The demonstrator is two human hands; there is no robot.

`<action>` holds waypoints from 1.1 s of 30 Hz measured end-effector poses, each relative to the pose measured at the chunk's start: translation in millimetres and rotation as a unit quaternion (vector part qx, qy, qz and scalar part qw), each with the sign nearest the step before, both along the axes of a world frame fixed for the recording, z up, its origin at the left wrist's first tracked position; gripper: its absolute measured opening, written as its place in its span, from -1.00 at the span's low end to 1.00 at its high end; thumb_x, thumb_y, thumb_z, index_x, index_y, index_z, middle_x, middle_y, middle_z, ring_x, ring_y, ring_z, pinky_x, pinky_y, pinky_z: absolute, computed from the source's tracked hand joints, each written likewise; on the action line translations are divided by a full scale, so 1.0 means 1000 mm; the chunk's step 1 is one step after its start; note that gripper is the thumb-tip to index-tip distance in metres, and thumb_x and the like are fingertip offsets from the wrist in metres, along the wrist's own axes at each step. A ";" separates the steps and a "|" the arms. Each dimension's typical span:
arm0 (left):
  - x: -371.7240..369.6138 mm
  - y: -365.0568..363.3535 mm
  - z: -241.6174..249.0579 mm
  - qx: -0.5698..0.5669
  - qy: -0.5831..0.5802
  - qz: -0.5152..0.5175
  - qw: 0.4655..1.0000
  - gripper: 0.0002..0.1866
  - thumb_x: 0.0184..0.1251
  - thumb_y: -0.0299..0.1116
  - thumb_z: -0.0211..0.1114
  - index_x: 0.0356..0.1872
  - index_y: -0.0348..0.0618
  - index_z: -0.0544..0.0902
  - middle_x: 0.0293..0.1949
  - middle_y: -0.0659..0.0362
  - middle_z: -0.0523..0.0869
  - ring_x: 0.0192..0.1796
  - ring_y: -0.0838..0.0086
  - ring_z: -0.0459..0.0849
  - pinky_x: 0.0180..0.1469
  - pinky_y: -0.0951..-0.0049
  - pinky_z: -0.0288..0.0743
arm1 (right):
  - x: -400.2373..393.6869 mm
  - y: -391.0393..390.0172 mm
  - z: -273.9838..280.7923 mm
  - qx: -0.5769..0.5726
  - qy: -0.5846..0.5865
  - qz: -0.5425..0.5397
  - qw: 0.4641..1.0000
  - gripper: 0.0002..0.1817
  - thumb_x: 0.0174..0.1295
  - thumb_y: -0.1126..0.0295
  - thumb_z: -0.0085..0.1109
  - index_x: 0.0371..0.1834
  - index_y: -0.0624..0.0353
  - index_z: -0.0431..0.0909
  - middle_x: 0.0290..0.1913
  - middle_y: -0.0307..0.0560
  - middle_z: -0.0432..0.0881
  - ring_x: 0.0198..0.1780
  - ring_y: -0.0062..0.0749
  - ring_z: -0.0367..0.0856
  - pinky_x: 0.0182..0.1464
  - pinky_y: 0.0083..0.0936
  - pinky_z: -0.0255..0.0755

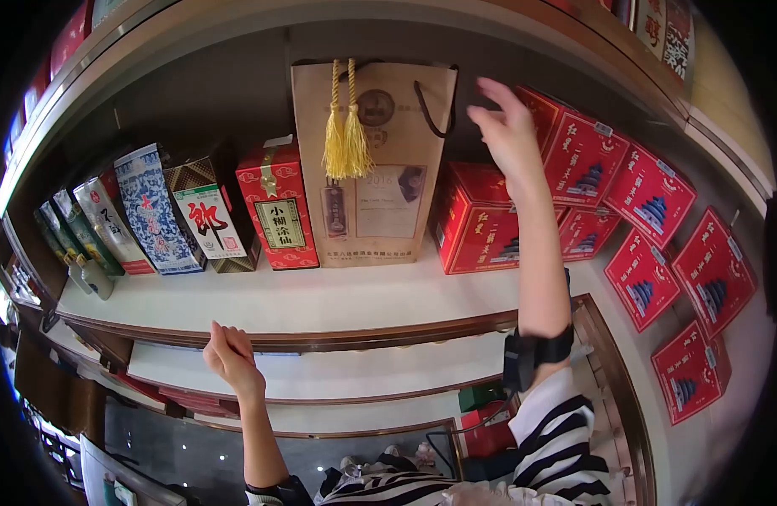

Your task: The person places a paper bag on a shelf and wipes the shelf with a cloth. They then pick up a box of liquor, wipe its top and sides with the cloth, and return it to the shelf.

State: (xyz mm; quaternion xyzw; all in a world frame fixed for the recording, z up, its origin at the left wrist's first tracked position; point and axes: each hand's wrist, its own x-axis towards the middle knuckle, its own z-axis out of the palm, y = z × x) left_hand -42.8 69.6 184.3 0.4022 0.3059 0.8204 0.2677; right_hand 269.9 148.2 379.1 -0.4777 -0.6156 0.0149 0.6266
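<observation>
My right hand (pixel 508 135) is raised at the upper right of the paper gift bag (pixel 376 219), thumb and fingers apart and holding nothing. It is nearest to the bag's dark cord handle (pixel 424 110) and overlaps the stacked red boxes (pixel 584 156) in this view. Two yellow tassels (pixel 346 148) hang over the front of the bag. At the front edge of the shelf (pixel 186 302), my left hand (pixel 230 358) is curled into a loose fist with nothing showing in it.
Left of the bag stand a red-and-gold box (pixel 270 207), a black-and-white box (pixel 210 215), a blue-and-white patterned box (pixel 156 211) and small bottles (pixel 96 277). More red boxes (pixel 716 266) stand at the right. Lower shelves (pixel 321 371) lie below.
</observation>
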 end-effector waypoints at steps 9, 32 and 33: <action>-0.009 -0.003 0.003 -0.022 -0.015 0.011 1.000 -0.45 0.44 -0.26 -0.18 -0.86 -0.08 0.12 -0.89 0.31 0.13 -0.79 0.67 -0.01 -0.69 0.57 -0.16 | -0.002 0.015 0.032 -0.044 0.053 0.050 0.996 -0.81 0.11 0.39 0.03 -0.30 0.25 0.57 -0.42 -0.24 0.58 -0.46 -0.65 0.40 -0.41 -0.69 0.26; 0.032 0.025 0.080 0.087 0.205 -0.040 0.974 -0.75 0.32 -0.36 0.01 -0.53 -0.27 0.46 -0.61 0.26 0.42 -0.54 0.67 0.36 -0.48 0.64 0.18 | -0.079 -0.010 -0.014 0.253 -0.104 0.071 0.959 -0.80 0.05 0.56 0.07 -0.21 0.30 0.45 -0.35 -0.03 0.57 -0.37 -0.38 0.57 -0.28 -0.51 0.44; 0.041 0.031 0.096 0.075 0.249 -0.015 0.965 -0.90 0.24 -0.47 0.10 -0.39 -0.31 0.49 -0.56 0.26 0.46 -0.46 0.66 0.43 -0.43 0.65 0.23 | -0.085 -0.006 -0.013 0.218 -0.107 0.066 0.968 -0.76 0.04 0.56 0.10 -0.18 0.31 0.44 -0.27 0.06 0.55 -0.32 -0.21 0.57 -0.24 -0.45 0.45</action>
